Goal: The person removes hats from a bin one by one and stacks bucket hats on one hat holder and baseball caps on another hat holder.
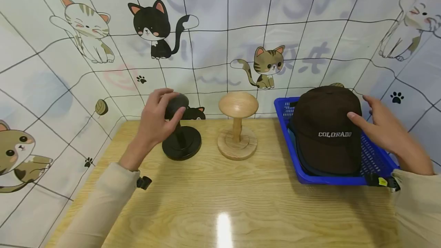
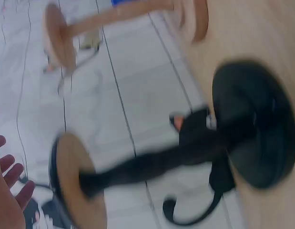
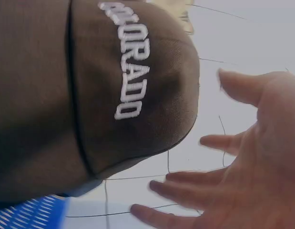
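Note:
A brown cap with white COLORADO lettering (image 1: 329, 118) lies on top of other headwear in a blue basket (image 1: 332, 180). Beside its crown is my right hand (image 1: 387, 125), thumb and fingers spread; the right wrist view has a gap between that hand (image 3: 242, 157) and the cap (image 3: 137, 86). At the left, my left hand (image 1: 156, 116) hovers around the dark top of a black hat stand (image 1: 182, 143), its fingers loosely bent. Seen from the left wrist, the fingers (image 2: 11, 174) are apart from the stand's round top (image 2: 80, 181).
A light wooden hat stand (image 1: 237, 125) is between the black stand and the basket. All of them rest on a wood-grain table (image 1: 213, 190), close to a back wall covered in a cat-print sheet (image 1: 213, 56). The same sheet covers both sides.

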The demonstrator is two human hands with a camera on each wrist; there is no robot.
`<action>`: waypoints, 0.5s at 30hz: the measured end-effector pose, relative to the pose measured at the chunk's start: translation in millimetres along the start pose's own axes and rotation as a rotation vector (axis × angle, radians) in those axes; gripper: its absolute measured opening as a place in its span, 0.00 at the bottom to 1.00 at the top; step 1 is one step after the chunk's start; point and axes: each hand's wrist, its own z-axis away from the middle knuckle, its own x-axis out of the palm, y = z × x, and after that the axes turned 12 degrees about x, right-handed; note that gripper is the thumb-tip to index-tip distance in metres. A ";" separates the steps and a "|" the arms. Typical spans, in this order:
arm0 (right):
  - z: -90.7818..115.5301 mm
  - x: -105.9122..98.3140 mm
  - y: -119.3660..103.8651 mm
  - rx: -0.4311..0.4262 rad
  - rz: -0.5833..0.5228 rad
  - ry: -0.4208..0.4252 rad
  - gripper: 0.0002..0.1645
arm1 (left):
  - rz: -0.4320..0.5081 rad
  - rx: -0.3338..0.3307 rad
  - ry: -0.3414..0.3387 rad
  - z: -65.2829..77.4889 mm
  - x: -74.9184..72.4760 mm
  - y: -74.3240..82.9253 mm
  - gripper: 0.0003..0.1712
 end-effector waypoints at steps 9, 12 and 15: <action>24.6 23.7 17.1 0.197 -0.017 -0.083 0.55 | 0.117 0.157 0.000 25.5 59.7 77.3 0.19; 26.0 30.2 21.9 0.224 0.010 -0.154 0.58 | 0.169 0.162 -0.080 28.4 81.8 102.6 0.18; 27.6 36.6 27.0 0.247 0.044 -0.216 0.64 | 0.259 0.130 -0.161 28.9 104.1 126.6 0.18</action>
